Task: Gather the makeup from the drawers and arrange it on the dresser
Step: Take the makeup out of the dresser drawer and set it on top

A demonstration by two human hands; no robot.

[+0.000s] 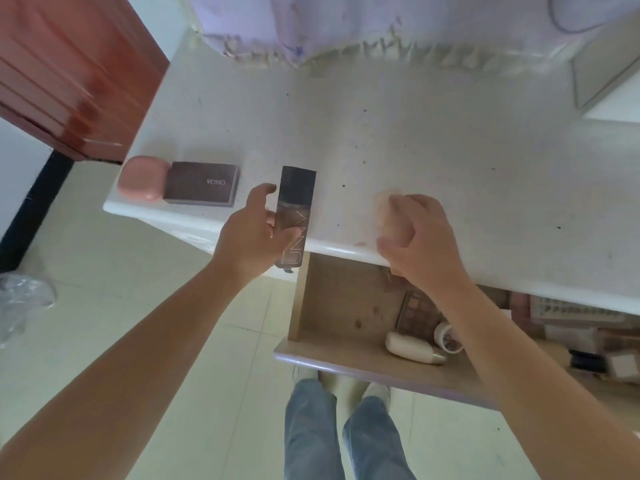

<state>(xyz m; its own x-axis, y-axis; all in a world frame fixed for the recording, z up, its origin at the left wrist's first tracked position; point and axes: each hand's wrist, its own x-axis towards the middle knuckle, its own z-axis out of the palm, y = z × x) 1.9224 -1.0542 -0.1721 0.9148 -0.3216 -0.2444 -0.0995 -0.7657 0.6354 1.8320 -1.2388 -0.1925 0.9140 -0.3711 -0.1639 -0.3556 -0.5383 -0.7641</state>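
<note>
Seen from the head camera, the left hand (254,230) grips a tall dark bottle (295,216) at its lower half, thumb on one side and fingers curled round the other. The bottle stands at the front edge of the white dresser top (415,150), its clear body lettered "UNNY" up the side under a black cap.

To its left lies a flat brown box (201,183) printed "ONOV" — the word reads upside down from here. A pink rounded case (142,179) sits just beside the box, touching its left end, near the dresser's corner.

The right hand (417,233) is curled round a pale beige object (394,230) at the dresser's front edge; the object is blurred and what it is cannot be told.

Below, the drawer (329,358) stands open. Inside lie a cream bottle (412,348) on its side, an eyeshadow palette (419,310) and a small white jar (448,336) — more items to the right are too blurred to name.
</note>
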